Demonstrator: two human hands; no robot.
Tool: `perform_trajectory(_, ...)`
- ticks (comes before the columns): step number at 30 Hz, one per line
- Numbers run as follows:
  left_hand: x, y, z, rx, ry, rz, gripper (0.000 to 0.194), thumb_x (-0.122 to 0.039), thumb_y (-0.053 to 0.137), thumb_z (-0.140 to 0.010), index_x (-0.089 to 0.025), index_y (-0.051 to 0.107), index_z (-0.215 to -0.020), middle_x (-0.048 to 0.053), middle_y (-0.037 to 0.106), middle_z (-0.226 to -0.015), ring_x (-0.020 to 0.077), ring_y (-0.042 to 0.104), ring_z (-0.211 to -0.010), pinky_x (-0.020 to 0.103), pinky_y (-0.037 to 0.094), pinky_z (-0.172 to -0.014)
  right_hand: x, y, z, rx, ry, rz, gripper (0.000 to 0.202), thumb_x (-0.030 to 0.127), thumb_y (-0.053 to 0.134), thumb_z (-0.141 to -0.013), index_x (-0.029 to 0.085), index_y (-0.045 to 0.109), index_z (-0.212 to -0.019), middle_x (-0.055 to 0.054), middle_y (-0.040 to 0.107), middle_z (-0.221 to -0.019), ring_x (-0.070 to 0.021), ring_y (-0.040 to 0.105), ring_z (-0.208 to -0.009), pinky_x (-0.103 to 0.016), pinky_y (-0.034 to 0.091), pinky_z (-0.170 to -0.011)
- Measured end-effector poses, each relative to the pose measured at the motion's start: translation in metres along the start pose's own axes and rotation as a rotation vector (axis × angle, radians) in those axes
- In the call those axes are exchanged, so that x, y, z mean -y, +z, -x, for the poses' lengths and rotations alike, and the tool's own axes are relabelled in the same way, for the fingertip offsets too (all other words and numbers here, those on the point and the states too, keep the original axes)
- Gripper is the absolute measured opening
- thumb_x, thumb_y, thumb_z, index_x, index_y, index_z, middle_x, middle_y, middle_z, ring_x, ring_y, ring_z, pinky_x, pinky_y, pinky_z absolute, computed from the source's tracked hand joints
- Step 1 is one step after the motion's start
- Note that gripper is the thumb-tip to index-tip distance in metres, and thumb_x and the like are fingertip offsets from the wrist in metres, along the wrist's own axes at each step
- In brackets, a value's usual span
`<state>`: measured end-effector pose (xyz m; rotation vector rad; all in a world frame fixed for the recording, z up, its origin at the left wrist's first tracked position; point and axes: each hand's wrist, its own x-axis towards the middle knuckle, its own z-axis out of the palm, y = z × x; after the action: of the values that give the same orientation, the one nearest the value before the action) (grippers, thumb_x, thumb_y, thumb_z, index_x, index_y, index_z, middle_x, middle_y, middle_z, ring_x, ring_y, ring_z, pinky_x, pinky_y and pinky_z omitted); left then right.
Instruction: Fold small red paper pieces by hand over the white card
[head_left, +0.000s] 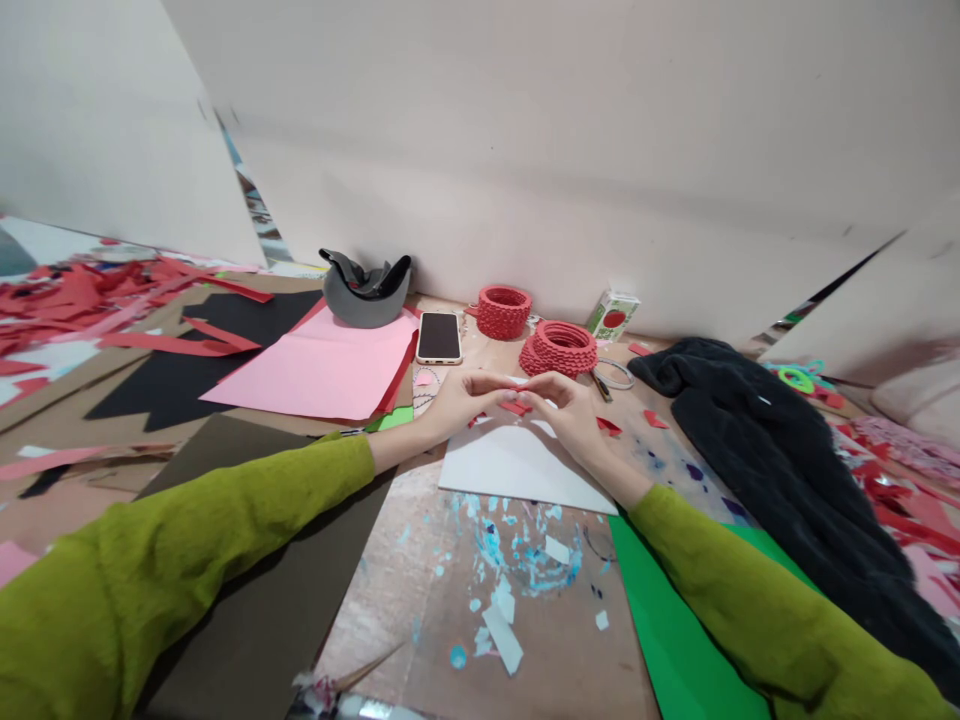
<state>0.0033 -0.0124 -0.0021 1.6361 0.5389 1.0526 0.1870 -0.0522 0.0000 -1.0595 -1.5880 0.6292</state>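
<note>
My left hand [466,402] and my right hand [568,415] meet over a white sheet [517,462]. Between their fingertips they pinch a small red paper piece [516,406]; its exact folds are too small to make out. Just beyond my hands lie a red coiled zigzag band [562,345] and a taller red coil [504,312], both seemingly of folded paper. Small red paper scraps [655,419] are scattered to the right of my right hand.
A phone [439,337], a grey cap [367,290] and pink paper [322,362] lie left. A small carton [613,314] stands by the white partition [525,130]. Dark cloth [765,450] and green paper [690,630] lie right. Brown board [300,580] is under my left arm.
</note>
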Motion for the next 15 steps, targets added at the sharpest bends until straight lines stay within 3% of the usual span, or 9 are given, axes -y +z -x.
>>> perform_trajectory(15, -0.0024, 0.0010, 0.0012, -0.010, 0.016, -0.086, 0.027, -0.033, 0.066, -0.080, -0.012, 0.074, -0.095, 0.010, 0.074, -0.091, 0.0182, 0.069, -0.080, 0.025, 0.053, -0.071, 0.0004, 0.0008, 0.0008, 0.004, 0.010, 0.037, 0.014, 0.032, 0.067, -0.076, 0.018, 0.067, -0.077, -0.003, 0.068, -0.075, -0.0173, 0.062, -0.071, -0.029, 0.049, -0.067)
